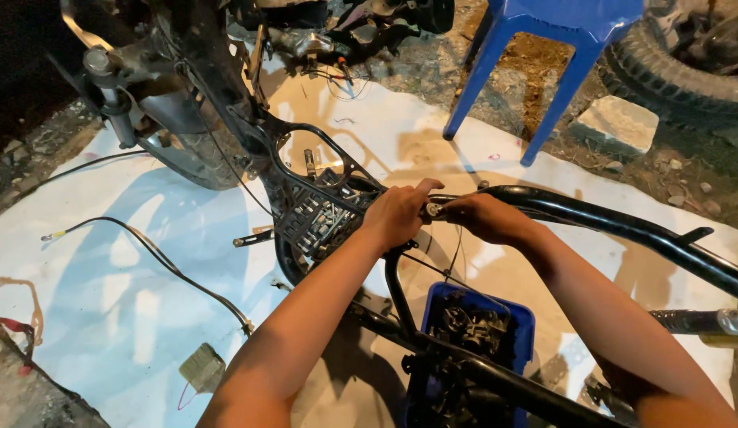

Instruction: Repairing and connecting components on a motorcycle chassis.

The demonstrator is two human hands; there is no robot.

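Outdoor repair yard: stripped motorcycle frame [622,226], tyre [686,79], dirt ground.

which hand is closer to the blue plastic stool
Right. The right hand grips the black frame tube below and just left of the blue plastic stool; the left hand sits farther left, beside the black perforated panel.

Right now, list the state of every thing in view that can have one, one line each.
Left hand: closed on the end of the black frame tube, fingers curled.
Right hand: gripping the same tube beside it.
Black frame tube: bare, stripped, lying low over the white sheet.
Blue bin: open, full of dark parts.
Black cable: loose, trailing on the sheet.
Blue stool: upright.
Tyre: off, lying on dirt.
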